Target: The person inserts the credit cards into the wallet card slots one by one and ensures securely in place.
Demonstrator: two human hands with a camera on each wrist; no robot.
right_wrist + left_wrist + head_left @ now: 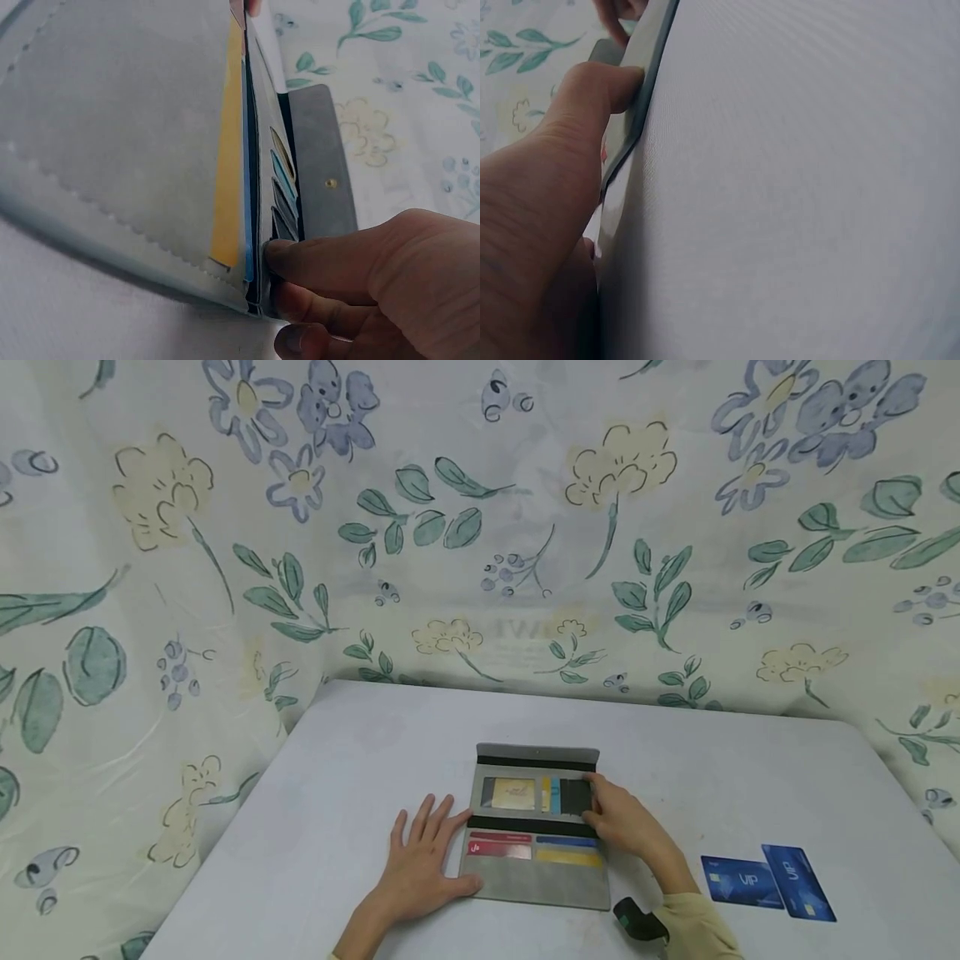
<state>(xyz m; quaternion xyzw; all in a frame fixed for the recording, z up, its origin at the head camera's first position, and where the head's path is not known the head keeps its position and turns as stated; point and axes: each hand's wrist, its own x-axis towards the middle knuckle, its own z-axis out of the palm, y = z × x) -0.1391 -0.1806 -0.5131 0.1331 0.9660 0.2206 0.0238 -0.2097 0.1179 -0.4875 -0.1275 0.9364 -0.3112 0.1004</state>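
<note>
A grey wallet point(506, 882) lies unfolded on the table, its flap at the far end. Red, blue and yellow cards point(567, 857) show in its near panel; yellow, teal and dark edges line the slots of the middle panel. My left hand point(426, 868) spreads its fingers along the wallet's left side, with thumb and a fingertip at the edge. At the right edge of the middle panel, my right hand point(628, 820) pinches the wallet beside the dark slot point(573, 797). In the right wrist view the thumb point(322, 262) presses there, with the other fingers curled below.
Two blue cards marked VIP point(744, 881) lie overlapping on the white table point(360, 743), right of the wallet. A black wrist device point(637, 920) sits by the right sleeve. Flower-printed sheeting point(450, 568) hangs behind and to the left of the table.
</note>
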